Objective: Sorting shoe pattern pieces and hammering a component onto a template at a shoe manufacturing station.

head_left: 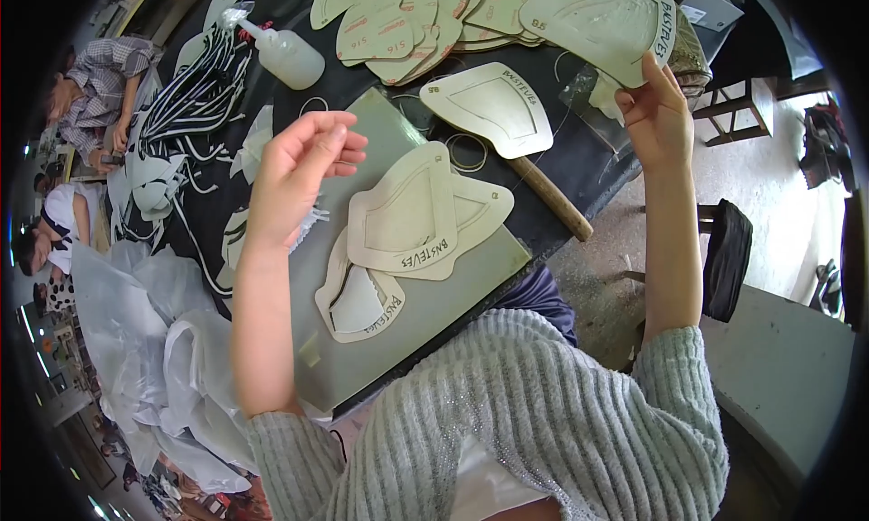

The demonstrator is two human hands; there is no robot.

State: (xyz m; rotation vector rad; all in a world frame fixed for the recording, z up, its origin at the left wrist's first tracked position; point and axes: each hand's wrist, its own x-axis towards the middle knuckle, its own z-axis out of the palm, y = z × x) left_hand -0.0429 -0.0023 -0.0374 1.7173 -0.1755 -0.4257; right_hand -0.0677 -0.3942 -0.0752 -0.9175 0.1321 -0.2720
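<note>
My right hand, raised at the upper right, pinches the lower edge of a pale curved template with lettering and a cut outline. My left hand hovers over the left side of the grey board, its fingers loosely bent and apart, with nothing visible in it. On the board, a template overlaps another template. Partly beneath them lies a smaller template with a white toothed-edge piece on it. Farther back, another template rests partly over a wooden handle.
Stacked pale green printed templates lie at the back. A white squeeze bottle stands beside a heap of black-and-white straps. Clear plastic bags bulge at the left. Other people sit beyond; a wooden stool stands right.
</note>
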